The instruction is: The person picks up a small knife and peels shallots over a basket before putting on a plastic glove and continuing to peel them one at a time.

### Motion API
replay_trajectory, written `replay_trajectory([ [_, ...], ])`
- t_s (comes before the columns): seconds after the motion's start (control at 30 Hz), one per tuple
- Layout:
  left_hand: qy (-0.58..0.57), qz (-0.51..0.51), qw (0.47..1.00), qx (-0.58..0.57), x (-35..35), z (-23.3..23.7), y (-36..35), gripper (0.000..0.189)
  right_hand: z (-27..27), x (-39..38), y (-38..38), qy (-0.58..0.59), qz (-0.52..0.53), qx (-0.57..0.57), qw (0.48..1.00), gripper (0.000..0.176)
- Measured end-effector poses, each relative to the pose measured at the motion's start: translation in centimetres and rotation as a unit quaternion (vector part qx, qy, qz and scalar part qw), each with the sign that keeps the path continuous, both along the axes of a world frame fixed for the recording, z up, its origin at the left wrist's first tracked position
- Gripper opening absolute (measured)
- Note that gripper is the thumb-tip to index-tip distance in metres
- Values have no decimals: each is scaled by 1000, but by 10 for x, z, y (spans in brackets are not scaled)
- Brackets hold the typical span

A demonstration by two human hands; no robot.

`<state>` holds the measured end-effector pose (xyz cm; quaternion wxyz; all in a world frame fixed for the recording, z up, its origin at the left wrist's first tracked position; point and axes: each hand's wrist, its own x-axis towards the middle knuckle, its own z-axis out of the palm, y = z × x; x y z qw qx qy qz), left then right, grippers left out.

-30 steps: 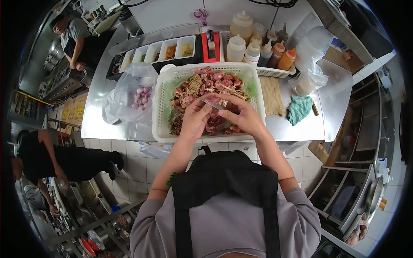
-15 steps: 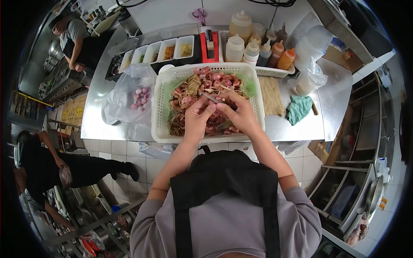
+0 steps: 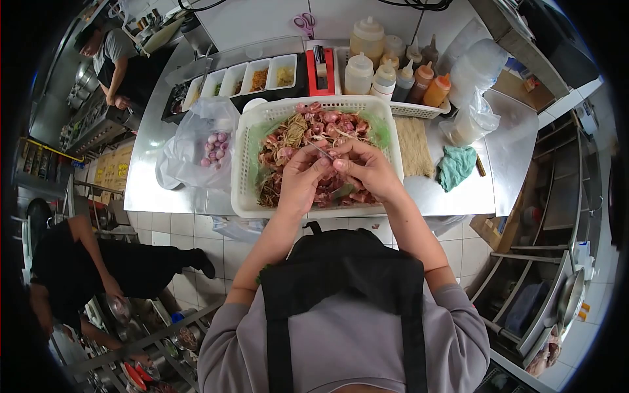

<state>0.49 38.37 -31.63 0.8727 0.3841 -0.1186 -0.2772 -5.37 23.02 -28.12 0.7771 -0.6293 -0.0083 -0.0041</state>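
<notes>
Both hands meet above a white perforated basket (image 3: 239, 190) heaped with red shallots (image 3: 331, 119) and dry stalks. A thin small knife (image 3: 322, 151) shows as a narrow blade between the fingertips, slanting up to the left. My right hand (image 3: 370, 171) is closed, thumb against fingers, at the blade's lower right end; its handle is hidden. My left hand (image 3: 300, 180) is pinched at the blade too, around what looks like a shallot, mostly covered by the fingers. Left of the basket, a clear plastic bag (image 3: 190, 131) holds several smooth peeled shallots (image 3: 215, 149).
Behind the basket stand ingredient tubs (image 3: 259, 77), a red holder (image 3: 321, 72) and squeeze bottles (image 3: 359, 73). To the right lie a tan cloth (image 3: 414, 147) and a green cloth (image 3: 455, 167). Two co-workers (image 3: 118, 59) are at the left, one near a rail (image 3: 151, 337).
My fingers have shifted slightly at the blade, with the right thumb turned a little. The lower-left co-worker has moved downward and reaches toward the pans.
</notes>
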Motion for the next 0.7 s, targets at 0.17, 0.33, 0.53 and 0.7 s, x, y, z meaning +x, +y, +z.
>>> replay_trajectory([
  [0.17, -73, -11, 997, 34, 2, -4, 4, 36, 1, 2, -8, 15, -29, 83, 996, 16],
  [0.33, -4, -30, 1000, -1, -1, 7, 8, 36, 0, 5, -22, 15, -68, -5, 998, 23],
  [0.53, 81, 14, 996, -42, 9, -13, 10, 37, 11, -7, -2, -14, -60, -104, 993, 44],
  [0.7, 95, 17, 992, -82, 4, -13, 7, 37, 3, -4, 16, -57, -19, -149, 987, 47],
])
